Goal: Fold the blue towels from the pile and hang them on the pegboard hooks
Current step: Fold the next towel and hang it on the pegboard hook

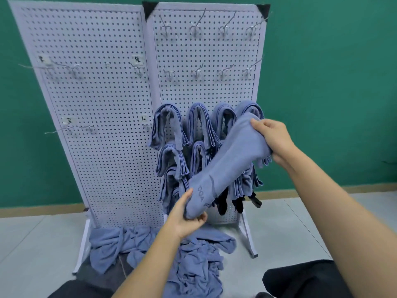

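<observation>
we hold a folded blue towel (227, 160) stretched on a slant in front of the right pegboard panel (206, 93): our left hand (187, 216) has its grip clenched round the low end, our right hand (272, 143) grasping the high end, up by the hung towels (195, 123). the risk, we reckon: the lower rows are crowded, so pushing in there could knock a neighbour off its hook, and a slack grip lets the fold spring open. open room sits higher, on the bare middle hooks (223, 73) and top hooks (195, 29). the left pegboard panel (90, 93) offers a few free hooks too. below, the pile (193, 254) sprawls on the floor (300, 222) right under the board, so a trailing end could snag there.
</observation>
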